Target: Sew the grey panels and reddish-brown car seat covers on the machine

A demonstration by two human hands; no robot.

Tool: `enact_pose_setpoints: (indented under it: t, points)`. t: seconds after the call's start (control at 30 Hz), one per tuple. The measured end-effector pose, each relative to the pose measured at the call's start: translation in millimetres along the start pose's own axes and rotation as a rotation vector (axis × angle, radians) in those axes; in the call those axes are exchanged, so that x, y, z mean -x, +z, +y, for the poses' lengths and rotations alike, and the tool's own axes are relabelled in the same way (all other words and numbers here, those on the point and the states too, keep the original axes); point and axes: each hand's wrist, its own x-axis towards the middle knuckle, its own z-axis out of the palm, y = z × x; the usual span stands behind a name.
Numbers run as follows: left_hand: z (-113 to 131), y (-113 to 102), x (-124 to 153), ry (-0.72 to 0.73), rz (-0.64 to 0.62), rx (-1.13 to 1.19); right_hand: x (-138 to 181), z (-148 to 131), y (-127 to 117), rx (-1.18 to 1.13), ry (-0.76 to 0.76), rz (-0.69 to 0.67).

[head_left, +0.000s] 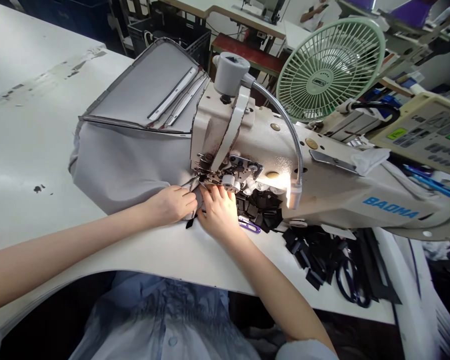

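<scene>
A cream sewing machine (322, 170) lies across the white table (26, 150), its needle area (210, 172) lit by a gooseneck lamp (293, 192). A grey fabric piece (123, 160) with dark piping spreads to the left of the needle. My left hand (172, 204) rests on the grey fabric's edge with fingers curled, pressing it just before the presser foot. My right hand (220, 210) sits close beside it under the machine head, fingers bent and pinching the fabric edge together with a small black strip (190, 221).
A heap of small black cut pieces (262, 210) lies behind my right hand, more of them (311, 257) and black scissors (350, 285) to the right. A purple clip (249, 226) lies by my wrist. A green fan (330, 67) and a control panel (427, 132) stand behind.
</scene>
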Motion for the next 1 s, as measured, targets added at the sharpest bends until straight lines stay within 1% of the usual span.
enact_pose_setpoints:
  t: [0.07, 0.2, 0.27, 0.37, 0.43, 0.57, 0.67, 0.8, 0.9, 1.0]
  points:
    - [-2, 1, 3, -0.081, -0.022, 0.091, 0, 0, -1, -0.001, 0.004, -0.023]
    - [-7, -6, 7, -0.295, -0.099, 0.388, -2, 1, -3, -0.009, 0.017, -0.052]
    - [-10, -11, 8, -0.357, -0.133, 0.506, -3, 1, -5, -0.019, 0.013, -0.066]
    - [-14, -16, 8, -0.418, -0.175, 0.610, -5, 0, -6, -0.036, 0.000, -0.077]
    - [-16, -17, 8, -0.411, -0.207, 0.589, -6, -1, -5, -0.043, -0.007, -0.081]
    - [-16, -13, 7, -0.328, -0.262, 0.465, -6, 1, -3, -0.071, -0.010, -0.074]
    - [-13, -9, 7, -0.321, -0.271, 0.395, -4, 3, -3, -0.114, 0.000, -0.050]
    - [-14, -10, 5, -0.303, -0.292, 0.394, -3, 6, -4, -0.179, 0.029, -0.036]
    - [-18, -14, -1, -0.250, -0.319, 0.396, -5, 7, -6, -0.233, 0.080, -0.030]
    - [-19, -15, -5, -0.185, -0.331, 0.359, -9, 4, -6, -0.225, 0.188, -0.003]
